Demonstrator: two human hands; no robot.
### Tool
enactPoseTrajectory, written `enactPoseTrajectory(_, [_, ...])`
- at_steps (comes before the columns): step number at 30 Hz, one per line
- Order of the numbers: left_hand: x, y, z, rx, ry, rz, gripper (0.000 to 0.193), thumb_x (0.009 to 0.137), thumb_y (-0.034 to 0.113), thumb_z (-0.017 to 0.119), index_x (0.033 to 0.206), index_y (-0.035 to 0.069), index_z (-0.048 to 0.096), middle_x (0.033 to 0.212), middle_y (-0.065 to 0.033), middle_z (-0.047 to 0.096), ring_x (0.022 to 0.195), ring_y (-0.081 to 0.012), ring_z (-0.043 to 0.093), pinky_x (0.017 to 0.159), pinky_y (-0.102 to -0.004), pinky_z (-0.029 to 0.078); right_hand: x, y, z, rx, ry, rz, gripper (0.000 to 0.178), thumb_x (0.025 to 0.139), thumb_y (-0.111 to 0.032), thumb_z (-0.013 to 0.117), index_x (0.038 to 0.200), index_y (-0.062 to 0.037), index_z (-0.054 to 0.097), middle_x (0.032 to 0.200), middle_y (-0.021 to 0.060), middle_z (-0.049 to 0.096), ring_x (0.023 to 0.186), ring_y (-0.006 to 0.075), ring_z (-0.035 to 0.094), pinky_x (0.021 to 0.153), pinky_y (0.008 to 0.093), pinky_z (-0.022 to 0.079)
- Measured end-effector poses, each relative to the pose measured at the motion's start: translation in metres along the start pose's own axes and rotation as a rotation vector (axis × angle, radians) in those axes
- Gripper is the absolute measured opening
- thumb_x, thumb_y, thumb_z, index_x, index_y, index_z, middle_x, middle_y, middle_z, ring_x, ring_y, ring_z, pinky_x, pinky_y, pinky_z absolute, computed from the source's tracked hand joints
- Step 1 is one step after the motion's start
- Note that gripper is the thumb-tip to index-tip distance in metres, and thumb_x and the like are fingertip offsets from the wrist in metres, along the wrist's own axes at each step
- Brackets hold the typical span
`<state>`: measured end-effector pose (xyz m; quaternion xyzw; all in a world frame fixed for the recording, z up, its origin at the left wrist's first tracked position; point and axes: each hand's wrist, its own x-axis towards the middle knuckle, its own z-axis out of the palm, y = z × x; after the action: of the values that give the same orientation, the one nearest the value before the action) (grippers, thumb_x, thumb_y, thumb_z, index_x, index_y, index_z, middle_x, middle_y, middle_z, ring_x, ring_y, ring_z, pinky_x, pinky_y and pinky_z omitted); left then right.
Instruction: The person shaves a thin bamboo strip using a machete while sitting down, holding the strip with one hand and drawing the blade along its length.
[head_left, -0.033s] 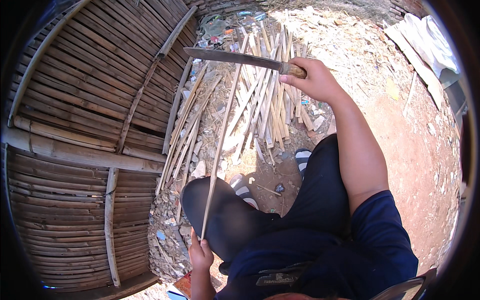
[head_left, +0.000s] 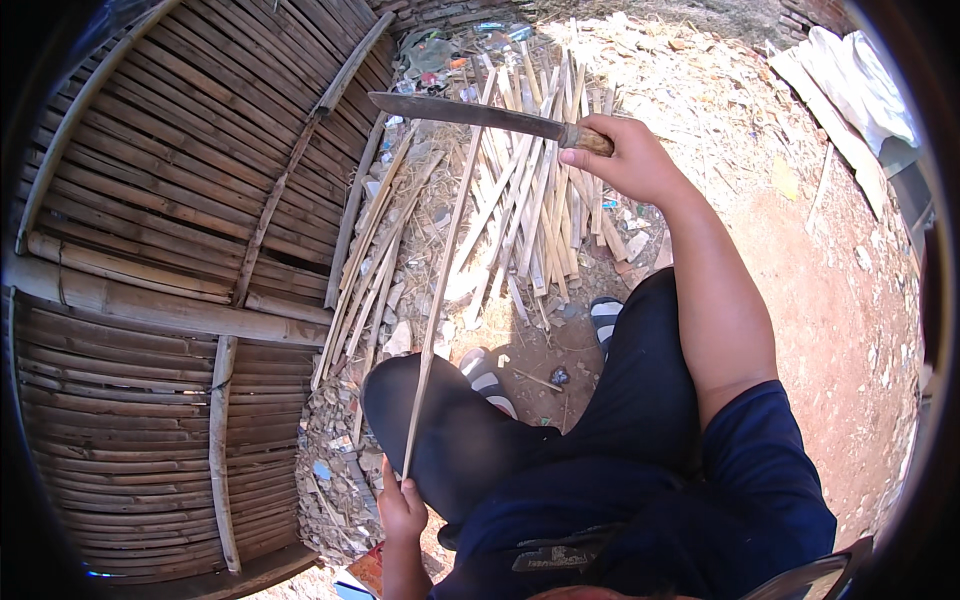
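Note:
My right hand [head_left: 630,160] is closed round the wooden handle of a machete [head_left: 470,113]. Its long dark blade points left, across the upper end of a thin bamboo strip [head_left: 434,325]; whether blade and strip touch I cannot tell. Low in the view, my left hand [head_left: 402,512] grips the strip's near end beside my left knee. From there the strip slants up and away over the knee. Beyond my feet lies a loose pile of pale split strips [head_left: 540,215], partly hidden by the blade. More strips [head_left: 375,265] lie to the left of it.
A bamboo slat wall [head_left: 150,310] stands close on my left. Litter and stone chips [head_left: 335,500] cover the ground along its foot. To the right, bare earth [head_left: 840,330] stretches toward a white sheet [head_left: 850,85] and a board [head_left: 825,125]. My sandalled feet [head_left: 488,385] rest before the pile.

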<state>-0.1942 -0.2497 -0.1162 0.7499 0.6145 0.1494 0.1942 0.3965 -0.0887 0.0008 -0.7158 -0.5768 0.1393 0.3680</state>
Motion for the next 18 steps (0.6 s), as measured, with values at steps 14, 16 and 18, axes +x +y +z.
enactPoseTrajectory(14, [-0.001, 0.003, 0.004, 0.055, 0.026, 0.003, 0.071, 0.11, 0.044, 0.039, 0.147, -0.016, 0.042, 0.09, -0.0342, 0.071, 0.083, -0.0524, 0.072, 0.071, -0.0544, 0.056, 0.0, 0.007, -0.006, 0.109, -0.2, 0.112, 0.083, 0.092, -0.068, 0.068, 0.137, 0.0019, 0.063, 0.1, 0.0176, 0.071, 0.082, 0.0241, 0.07, 0.077, 0.0416, 0.057])
enactPoseTrajectory(16, [-0.001, 0.007, 0.005, 0.065, 0.034, -0.011, 0.071, 0.11, 0.045, 0.039, 0.147, -0.016, 0.043, 0.091, -0.0346, 0.071, 0.084, -0.0527, 0.071, 0.071, -0.055, 0.056, -0.003, 0.0, -0.008, 0.142, -0.224, 0.124, 0.072, 0.094, -0.066, 0.068, 0.123, -0.0006, 0.064, 0.087, 0.0095, 0.065, 0.073, 0.0181, 0.064, 0.067, 0.0369, 0.054])
enactPoseTrajectory(18, [-0.004, 0.006, 0.006, 0.092, 0.05, -0.027, 0.072, 0.11, 0.045, 0.039, 0.147, -0.016, 0.043, 0.09, -0.0346, 0.07, 0.083, -0.0527, 0.071, 0.07, -0.0551, 0.056, -0.005, -0.008, -0.008, 0.235, -0.203, 0.153, 0.055, 0.096, -0.06, 0.07, 0.096, -0.0051, 0.065, 0.071, -0.0015, 0.054, 0.062, 0.01, 0.053, 0.056, 0.0297, 0.047])
